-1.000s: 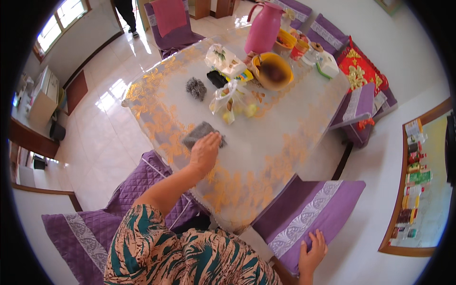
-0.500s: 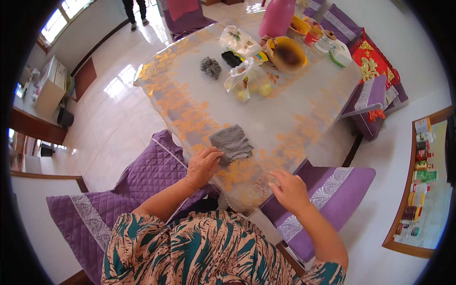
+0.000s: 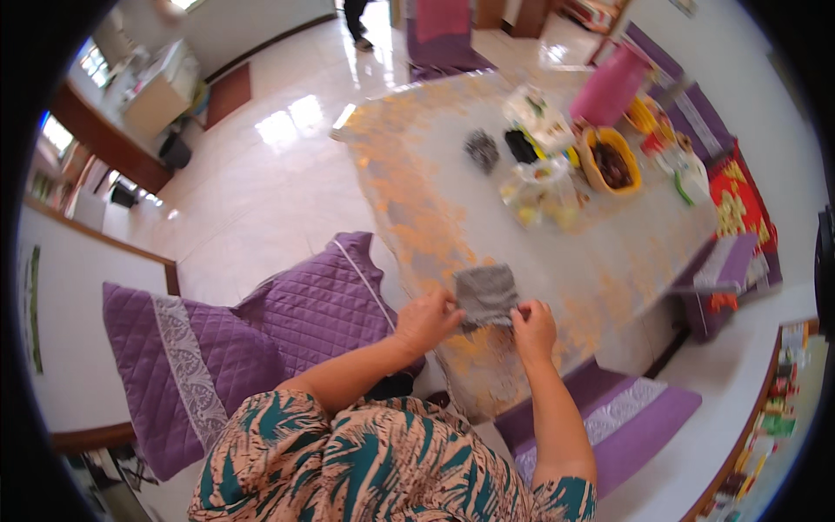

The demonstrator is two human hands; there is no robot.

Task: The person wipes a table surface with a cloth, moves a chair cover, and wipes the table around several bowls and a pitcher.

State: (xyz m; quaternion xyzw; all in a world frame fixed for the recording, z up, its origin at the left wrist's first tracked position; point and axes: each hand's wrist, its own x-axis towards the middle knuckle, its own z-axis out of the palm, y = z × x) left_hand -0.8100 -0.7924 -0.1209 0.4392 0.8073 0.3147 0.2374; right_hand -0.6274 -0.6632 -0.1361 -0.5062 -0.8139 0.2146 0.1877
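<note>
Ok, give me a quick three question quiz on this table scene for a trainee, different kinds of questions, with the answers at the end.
1. True or false: both hands grip the grey cloth at the near edge of the table.
2. Multiple choice: the tall pink jug stands A) at the far end of the table, B) on the floor, C) on a purple chair cushion.
3. Fill in: a second small grey cloth lies farther up the table, beside a ____ item.

Key: 1 true, the left hand and right hand pinch its lower corners; 2 A; 3 black.
</note>
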